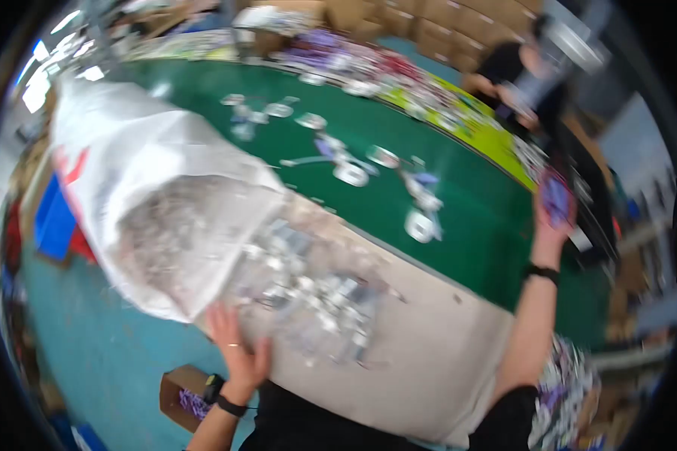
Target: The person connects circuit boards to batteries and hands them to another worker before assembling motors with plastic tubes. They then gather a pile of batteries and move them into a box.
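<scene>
A big white woven sack [165,135] lies on its side with its mouth toward me. From it, small clear packets with white pieces [323,301] spread over a beige board [429,346]. My left hand [237,349] rests at the board's left edge, fingers apart, fingertips by the lip of the sack. Far out to the right, my right hand [543,218] is closed around a blurred purple thing [557,199]; its exact kind cannot be made out.
A green conveyor belt [474,240] runs behind the board, carrying spaced white pieces with cords [350,171]. Beyond lies a yellow-green strip [489,139] heaped with parts. A co-worker [504,75] works at far right. An open carton [180,395] stands on the floor at lower left.
</scene>
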Tool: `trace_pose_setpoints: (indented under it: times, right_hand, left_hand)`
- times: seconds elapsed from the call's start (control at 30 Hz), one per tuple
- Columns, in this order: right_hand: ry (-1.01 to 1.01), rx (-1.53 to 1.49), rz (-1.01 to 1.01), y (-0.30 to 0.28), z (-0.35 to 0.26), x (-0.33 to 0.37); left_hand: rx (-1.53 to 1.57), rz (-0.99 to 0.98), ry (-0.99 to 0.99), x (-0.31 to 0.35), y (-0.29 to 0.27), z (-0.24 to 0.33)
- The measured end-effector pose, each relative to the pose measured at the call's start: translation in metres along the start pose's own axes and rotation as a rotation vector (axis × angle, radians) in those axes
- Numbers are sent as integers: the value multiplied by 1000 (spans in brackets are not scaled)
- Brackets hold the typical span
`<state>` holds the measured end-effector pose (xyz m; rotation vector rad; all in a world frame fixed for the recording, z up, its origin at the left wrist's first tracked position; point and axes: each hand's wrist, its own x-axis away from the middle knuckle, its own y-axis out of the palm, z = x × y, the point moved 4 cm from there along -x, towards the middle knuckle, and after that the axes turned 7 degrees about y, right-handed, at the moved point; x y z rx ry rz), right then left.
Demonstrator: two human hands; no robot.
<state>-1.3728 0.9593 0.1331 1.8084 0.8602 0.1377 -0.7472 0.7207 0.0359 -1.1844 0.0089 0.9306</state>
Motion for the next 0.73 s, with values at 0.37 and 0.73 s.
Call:
trace_pose_setpoints:
  times: [0.37,0.73]
  right_hand:
    - [-102,85,60,-101,-30,-105]
    - [2,53,215,-150,-37,-167]
  left_hand:
    - [-19,-53,-67,-7,-3,-6]
    - [-50,-98,-102,-11,2,-9]
